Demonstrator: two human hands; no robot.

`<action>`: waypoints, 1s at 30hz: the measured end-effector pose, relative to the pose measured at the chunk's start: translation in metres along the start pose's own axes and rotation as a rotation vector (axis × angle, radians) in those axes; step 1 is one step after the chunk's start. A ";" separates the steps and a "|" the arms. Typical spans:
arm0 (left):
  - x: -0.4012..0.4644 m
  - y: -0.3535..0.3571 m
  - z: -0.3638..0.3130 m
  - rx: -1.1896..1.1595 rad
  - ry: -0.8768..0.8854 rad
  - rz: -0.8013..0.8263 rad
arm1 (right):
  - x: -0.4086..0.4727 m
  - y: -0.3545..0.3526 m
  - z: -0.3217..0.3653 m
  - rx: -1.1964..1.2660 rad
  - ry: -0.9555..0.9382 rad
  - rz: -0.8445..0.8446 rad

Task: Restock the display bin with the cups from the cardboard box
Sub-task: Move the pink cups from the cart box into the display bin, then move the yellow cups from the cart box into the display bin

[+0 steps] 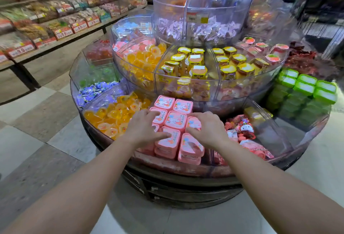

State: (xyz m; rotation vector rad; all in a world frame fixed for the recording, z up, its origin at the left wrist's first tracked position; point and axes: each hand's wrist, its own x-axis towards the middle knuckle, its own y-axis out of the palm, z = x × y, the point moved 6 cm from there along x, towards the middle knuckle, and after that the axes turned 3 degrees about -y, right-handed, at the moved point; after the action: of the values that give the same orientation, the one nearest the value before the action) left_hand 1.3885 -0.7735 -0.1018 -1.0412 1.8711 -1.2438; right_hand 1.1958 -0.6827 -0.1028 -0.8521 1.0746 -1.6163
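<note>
Both hands — left hand [144,127], right hand [206,129] — rest spread on the stacked pink cups [176,120] in the display bin [167,165], lower centre; an uneven push could topple the front stack.

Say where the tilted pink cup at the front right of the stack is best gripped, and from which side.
Grip the tilted cup across its two side walls just under the lid rim, coming from above and the near side. Its lid slopes toward the person, so the near edge is free, while the pink cups press close behind and to its left. The right hand already rests beside it.
</note>
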 end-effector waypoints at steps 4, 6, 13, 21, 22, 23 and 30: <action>0.008 0.019 -0.095 0.078 0.085 -0.008 | -0.015 -0.033 -0.065 -0.107 0.001 0.002; 0.012 0.036 -0.147 0.082 0.128 0.010 | -0.027 -0.054 -0.107 -0.103 0.028 -0.006; 0.029 0.085 -0.331 0.105 0.285 -0.040 | -0.075 -0.133 -0.247 -0.123 0.163 -0.108; 0.072 0.140 -0.520 0.169 0.493 -0.074 | -0.102 -0.210 -0.397 -0.183 0.355 -0.170; 0.080 0.146 -0.540 0.168 0.511 -0.080 | -0.100 -0.219 -0.415 -0.194 0.371 -0.183; 0.089 0.152 -0.559 0.169 0.523 -0.088 | -0.098 -0.226 -0.432 -0.207 0.381 -0.197; 0.201 0.181 -0.682 0.123 0.536 -0.139 | -0.025 -0.285 -0.558 -0.273 0.436 -0.226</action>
State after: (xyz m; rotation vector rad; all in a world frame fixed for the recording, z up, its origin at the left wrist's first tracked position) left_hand 0.6720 -0.6218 -0.0605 -0.8352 2.0968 -1.8343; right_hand 0.6040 -0.4845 -0.0411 -0.8399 1.5782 -1.9281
